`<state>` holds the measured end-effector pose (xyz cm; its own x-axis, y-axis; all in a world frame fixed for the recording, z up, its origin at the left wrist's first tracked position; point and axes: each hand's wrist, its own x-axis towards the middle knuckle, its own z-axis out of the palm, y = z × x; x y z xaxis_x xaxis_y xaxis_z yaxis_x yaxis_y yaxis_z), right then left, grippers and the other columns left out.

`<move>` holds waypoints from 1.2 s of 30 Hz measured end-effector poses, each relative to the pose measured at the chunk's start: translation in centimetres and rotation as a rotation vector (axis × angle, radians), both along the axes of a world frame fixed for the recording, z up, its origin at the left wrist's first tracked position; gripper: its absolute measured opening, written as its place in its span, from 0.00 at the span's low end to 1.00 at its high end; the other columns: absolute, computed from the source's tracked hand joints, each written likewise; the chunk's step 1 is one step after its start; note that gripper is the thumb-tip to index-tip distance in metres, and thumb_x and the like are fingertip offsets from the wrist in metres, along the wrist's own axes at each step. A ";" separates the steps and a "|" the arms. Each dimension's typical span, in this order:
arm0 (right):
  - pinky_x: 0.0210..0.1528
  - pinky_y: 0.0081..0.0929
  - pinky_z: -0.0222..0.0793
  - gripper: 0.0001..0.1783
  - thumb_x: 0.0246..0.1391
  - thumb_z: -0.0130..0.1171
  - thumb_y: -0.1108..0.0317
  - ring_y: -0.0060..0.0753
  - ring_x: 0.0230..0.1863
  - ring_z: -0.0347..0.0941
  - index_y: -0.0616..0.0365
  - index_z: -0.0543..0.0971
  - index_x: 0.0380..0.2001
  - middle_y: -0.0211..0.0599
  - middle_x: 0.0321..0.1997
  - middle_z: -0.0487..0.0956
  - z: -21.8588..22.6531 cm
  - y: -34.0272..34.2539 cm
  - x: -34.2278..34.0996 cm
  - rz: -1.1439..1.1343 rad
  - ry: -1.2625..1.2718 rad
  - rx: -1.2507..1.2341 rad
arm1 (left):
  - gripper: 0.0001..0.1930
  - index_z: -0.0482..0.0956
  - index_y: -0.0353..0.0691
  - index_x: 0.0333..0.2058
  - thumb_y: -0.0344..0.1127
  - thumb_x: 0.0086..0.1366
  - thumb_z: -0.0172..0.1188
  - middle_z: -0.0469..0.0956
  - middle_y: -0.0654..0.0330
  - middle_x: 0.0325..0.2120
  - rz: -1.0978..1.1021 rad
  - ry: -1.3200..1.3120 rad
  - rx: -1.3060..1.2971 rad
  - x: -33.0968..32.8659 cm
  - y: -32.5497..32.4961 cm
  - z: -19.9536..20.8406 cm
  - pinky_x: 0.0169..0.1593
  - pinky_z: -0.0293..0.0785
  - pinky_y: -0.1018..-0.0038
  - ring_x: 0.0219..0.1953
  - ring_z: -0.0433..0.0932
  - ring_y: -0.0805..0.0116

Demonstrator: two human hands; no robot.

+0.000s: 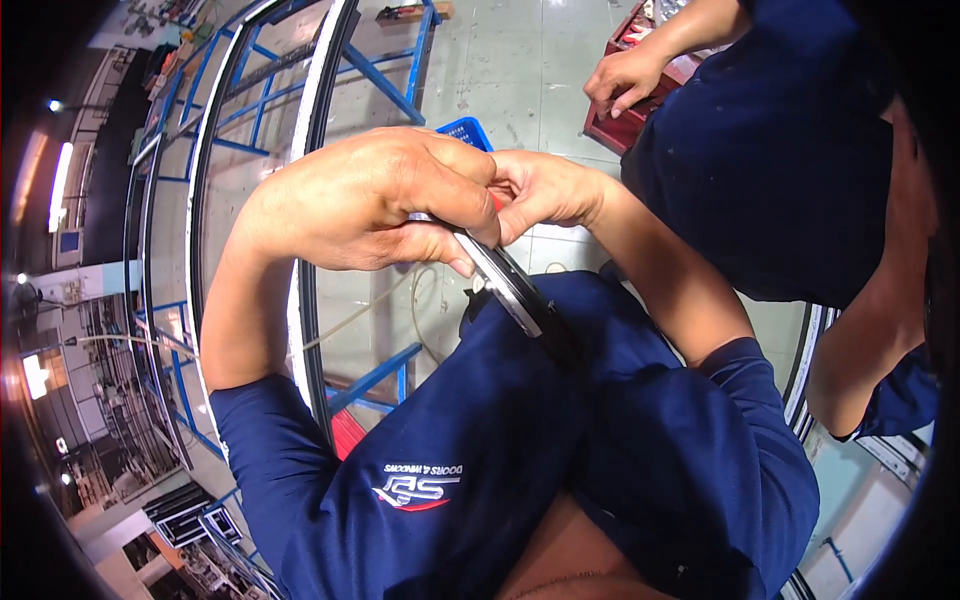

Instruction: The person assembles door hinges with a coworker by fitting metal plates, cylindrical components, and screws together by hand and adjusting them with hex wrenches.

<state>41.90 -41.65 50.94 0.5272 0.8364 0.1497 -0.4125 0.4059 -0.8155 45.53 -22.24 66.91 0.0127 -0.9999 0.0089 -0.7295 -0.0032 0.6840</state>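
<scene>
In front of my chest, my left hand (365, 200) is closed round a slim metal profile strip (508, 285), silver along one side and dark along the other. The strip slants down toward my dark blue shirt, where its lower end fades into shadow. My right hand (548, 190) meets the left at the upper end of the strip, its fingers pinched together. Between the two hands shows a bit of something red (497, 203), mostly covered by fingers, so its kind cannot be made out. The upper end of the strip is hidden by my left hand.
Long black-and-white frames (305, 180) lie on blue metal stands (385, 85) to the left. A blue plastic basket (468, 130) sits beyond my hands. On the right, a co-worker's hand (630, 80) rests at a red toolbox (625, 130). A thin hose (365, 308) crosses below.
</scene>
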 end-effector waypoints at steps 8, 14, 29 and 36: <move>0.62 0.30 0.69 0.36 0.40 0.83 0.70 0.30 0.58 0.74 0.62 0.78 0.54 0.36 0.53 0.81 6.2 0.0 0.6 -0.039 -0.442 -0.191 | 0.16 0.87 0.40 0.38 0.48 0.64 0.67 0.77 0.61 0.27 -0.236 0.118 -0.034 1.3 -0.9 1.5 0.41 0.70 0.62 0.32 0.77 0.57; 0.49 0.27 0.79 0.30 0.44 0.80 0.73 0.29 0.46 0.81 0.63 0.79 0.51 0.36 0.43 0.84 5.6 0.6 0.8 -0.064 -0.451 -0.071 | 0.16 0.89 0.39 0.36 0.47 0.62 0.70 0.71 0.64 0.23 -0.315 0.290 0.020 2.6 -1.4 2.3 0.34 0.67 0.66 0.27 0.72 0.63; 0.53 0.26 0.74 0.29 0.48 0.78 0.70 0.25 0.48 0.79 0.62 0.78 0.53 0.31 0.45 0.83 3.2 0.5 0.5 -0.285 -0.199 -0.024 | 0.14 0.88 0.34 0.38 0.35 0.55 0.75 0.79 0.60 0.28 -0.189 0.416 -0.039 4.3 -1.7 0.9 0.37 0.71 0.71 0.32 0.77 0.66; 0.59 0.27 0.72 0.30 0.49 0.76 0.73 0.26 0.53 0.77 0.61 0.78 0.56 0.30 0.50 0.82 -1.0 -1.8 -0.6 -0.338 -0.244 -0.209 | 0.12 0.86 0.33 0.38 0.33 0.57 0.73 0.83 0.58 0.31 -0.106 0.467 0.178 3.5 -3.9 -2.9 0.45 0.74 0.69 0.38 0.81 0.64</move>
